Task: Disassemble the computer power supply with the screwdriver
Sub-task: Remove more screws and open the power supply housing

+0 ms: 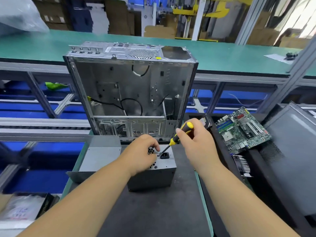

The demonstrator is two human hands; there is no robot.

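The grey power supply [153, 177] stands on the dark mat [153, 211] in front of me, its socket face turned up. My left hand [140, 154] rests on that top face with curled fingers, covering part of the vent holes. My right hand [196, 139] grips the yellow-and-black screwdriver [179, 135] by its handle. The shaft slants down to the left, and its tip meets the face just left of the black power socket [164, 155]. A loose grey metal cover [99, 156] lies directly left of the supply.
An emptied computer case [130, 93] stands upright right behind the supply. A green motherboard [242, 130] lies at the right, with a finned part [242, 165] below it and a dark case panel [290, 159] further right. Blue bins [42, 178] sit under the racks at the left.
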